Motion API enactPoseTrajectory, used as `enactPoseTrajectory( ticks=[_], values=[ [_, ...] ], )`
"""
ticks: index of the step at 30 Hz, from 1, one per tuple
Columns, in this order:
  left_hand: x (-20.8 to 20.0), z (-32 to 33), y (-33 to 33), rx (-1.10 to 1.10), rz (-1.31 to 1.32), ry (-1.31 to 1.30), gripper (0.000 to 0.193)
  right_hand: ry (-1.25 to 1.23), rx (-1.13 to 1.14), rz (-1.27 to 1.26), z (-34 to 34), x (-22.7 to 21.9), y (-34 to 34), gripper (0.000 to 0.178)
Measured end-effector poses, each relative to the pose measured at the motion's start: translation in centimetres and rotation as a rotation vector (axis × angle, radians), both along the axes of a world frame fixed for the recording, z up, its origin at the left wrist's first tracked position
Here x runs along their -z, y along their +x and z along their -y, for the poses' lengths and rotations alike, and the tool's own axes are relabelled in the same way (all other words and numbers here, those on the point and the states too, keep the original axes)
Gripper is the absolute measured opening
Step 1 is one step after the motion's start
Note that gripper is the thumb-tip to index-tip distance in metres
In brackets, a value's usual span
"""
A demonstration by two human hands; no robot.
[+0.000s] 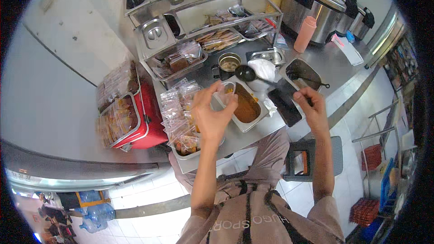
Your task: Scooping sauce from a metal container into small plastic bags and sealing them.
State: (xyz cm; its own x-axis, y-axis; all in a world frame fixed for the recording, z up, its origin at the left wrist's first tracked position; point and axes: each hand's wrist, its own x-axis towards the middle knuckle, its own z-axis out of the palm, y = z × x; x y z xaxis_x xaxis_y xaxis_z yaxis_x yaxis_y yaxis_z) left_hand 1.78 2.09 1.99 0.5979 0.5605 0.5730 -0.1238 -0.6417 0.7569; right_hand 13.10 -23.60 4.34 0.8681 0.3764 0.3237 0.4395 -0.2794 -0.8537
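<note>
My left hand (pixel 214 115) pinches a small clear plastic bag (pixel 228 91) between thumb and fingers. It hangs over the near left edge of a steel pan of brown sauce (pixel 246 108). A black ladle (pixel 245 73) lies at that pan's far end. My right hand (pixel 313 108) is raised with its fingers curled together; whatever they may hold is too small to make out. Just left of it lies a black flat phone-like slab (pixel 285 106). Beyond is another steel pan (pixel 302 73) with a dark spoon in it. Left of my left hand, filled plastic packets (pixel 178 108) heap over a pan.
A red cooler box (pixel 151 117) full of packets stands at the left. Behind the counter's work area rises a steel rack (pixel 203 34) with pans. A pink squeeze bottle (pixel 306 35) and large steel pots (pixel 318 11) stand back right. A dark stool (pixel 314 158) sits below.
</note>
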Motion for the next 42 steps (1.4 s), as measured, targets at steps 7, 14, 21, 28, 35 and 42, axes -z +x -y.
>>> enactPoseTrajectory(
  ticks=[7,14,21,28,35,42],
  values=[
    [0.7,-2.0,-0.9,-0.1,0.037,0.016,0.045,-0.44,-0.036,0.291,-3.2,2.1,-2.6,0.019],
    [0.8,-2.7,-1.7,-0.119,0.02,0.036,0.046,-0.513,-0.078,0.403,-4.6,3.2,-3.1,0.016],
    [0.7,-2.7,-1.6,-0.111,0.001,0.032,0.045,-0.367,-0.13,0.183,-3.1,4.0,-1.7,0.019],
    [0.8,-2.5,-1.3,-0.123,0.002,0.034,0.045,-0.141,-0.096,-0.12,-0.1,4.3,0.6,0.026],
    [1.4,-1.5,-0.4,-0.092,0.003,0.028,0.045,0.008,-0.037,-0.332,0.7,-1.3,0.0,0.023],
    [1.4,-0.4,0.5,-0.062,0.013,0.042,0.047,0.028,-0.137,0.008,-0.8,-4.3,-0.8,0.021]
  ],
)
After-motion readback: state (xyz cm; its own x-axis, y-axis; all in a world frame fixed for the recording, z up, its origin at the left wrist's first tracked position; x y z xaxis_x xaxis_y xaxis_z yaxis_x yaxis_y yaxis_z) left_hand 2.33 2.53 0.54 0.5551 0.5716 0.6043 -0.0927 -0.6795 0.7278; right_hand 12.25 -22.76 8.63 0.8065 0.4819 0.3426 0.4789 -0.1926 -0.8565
